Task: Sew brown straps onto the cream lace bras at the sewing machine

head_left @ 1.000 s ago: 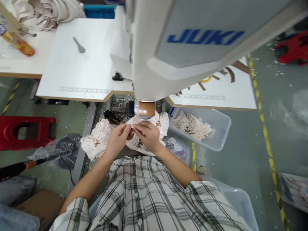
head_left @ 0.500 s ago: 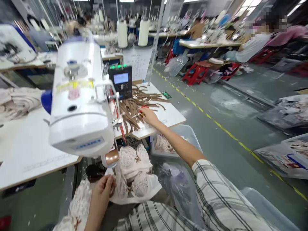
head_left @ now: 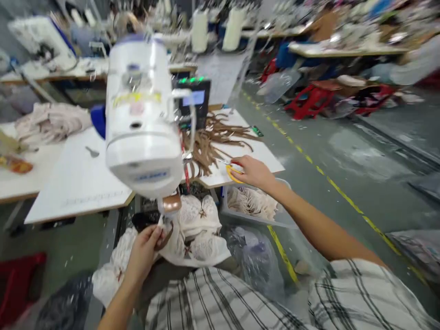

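Observation:
My left hand is closed, its fingertips pinching the edge of a white lace bra just below the sewing machine. That bra lies against another on my lap, each with a small brown bow. My right hand is closed around the scissors, whose handles are yellow and red. The scissors' blades point left, over the table's right front edge, near a spread of brown strips. Further white bras hang down at the left.
Below my right forearm stands a clear plastic bin holding pale fabric pieces. A control panel rises behind the machine. Pale fabric is heaped on the left table. A red stool stands lower left; people sit at machines farther back.
My right hand has drawn the scissors back from the brown strips toward the table's edge. My left hand stays at the bra's edge. The view has shifted left.

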`<state>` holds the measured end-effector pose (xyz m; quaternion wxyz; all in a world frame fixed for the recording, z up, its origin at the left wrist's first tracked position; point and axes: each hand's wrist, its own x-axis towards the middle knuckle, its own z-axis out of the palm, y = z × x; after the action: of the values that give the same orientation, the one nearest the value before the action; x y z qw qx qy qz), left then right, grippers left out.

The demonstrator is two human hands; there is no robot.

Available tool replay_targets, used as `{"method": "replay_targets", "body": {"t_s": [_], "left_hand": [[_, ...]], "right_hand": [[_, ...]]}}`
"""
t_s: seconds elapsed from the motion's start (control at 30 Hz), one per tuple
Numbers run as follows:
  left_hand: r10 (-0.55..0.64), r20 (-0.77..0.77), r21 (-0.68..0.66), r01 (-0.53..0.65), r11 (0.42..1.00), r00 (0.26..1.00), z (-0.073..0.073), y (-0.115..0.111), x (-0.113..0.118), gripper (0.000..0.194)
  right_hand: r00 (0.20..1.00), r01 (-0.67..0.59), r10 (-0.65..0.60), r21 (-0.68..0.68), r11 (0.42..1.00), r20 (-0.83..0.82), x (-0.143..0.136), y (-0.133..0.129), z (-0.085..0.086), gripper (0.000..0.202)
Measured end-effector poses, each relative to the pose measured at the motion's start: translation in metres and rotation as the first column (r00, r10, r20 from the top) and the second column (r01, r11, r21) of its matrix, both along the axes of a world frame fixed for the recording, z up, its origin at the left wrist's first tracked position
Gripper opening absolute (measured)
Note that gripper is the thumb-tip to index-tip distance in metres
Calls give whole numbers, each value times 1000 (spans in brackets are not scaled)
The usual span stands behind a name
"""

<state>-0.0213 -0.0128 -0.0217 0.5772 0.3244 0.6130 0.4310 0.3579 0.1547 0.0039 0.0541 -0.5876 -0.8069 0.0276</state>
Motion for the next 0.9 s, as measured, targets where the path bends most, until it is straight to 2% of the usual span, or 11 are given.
{"method": "replay_targets", "body": {"t_s": [0.07,0.2,0.27,0.33,0.43,0.53,0.8,0.9], "left_hand": [[-9,97,-11,10,1000,995,-1,-2,1,39],[-27,221,-33,35,999,975,1,-4,2,30],[-48,261,-35,60,998,964,4,-6,4,28],[-63,265,-37,76,996,962,6,-9,6,27],[-95,211,-22,102,995,973,9,-11,8,27],[-104,122,8,104,995,987,11,-11,6,26],[-107,110,10,106,994,988,12,-7,0,26],[-108,97,9,107,994,989,12,-6,3,26]], "right_hand": [[987,-6,9,18,1000,-158,-9,-47,-7,46],[930,-217,200,-20,976,-309,-49,-133,-25,43],[891,-277,266,24,961,-369,-76,-164,-33,42],[858,-289,285,56,956,-427,-101,-181,-41,42],[827,-302,300,74,950,-476,-127,-183,-49,42],[808,-305,305,85,948,-505,-138,-175,-51,41],[753,-299,294,92,950,-589,-136,-174,-53,42],[756,-287,282,88,954,-590,-136,-172,-54,41]]}}
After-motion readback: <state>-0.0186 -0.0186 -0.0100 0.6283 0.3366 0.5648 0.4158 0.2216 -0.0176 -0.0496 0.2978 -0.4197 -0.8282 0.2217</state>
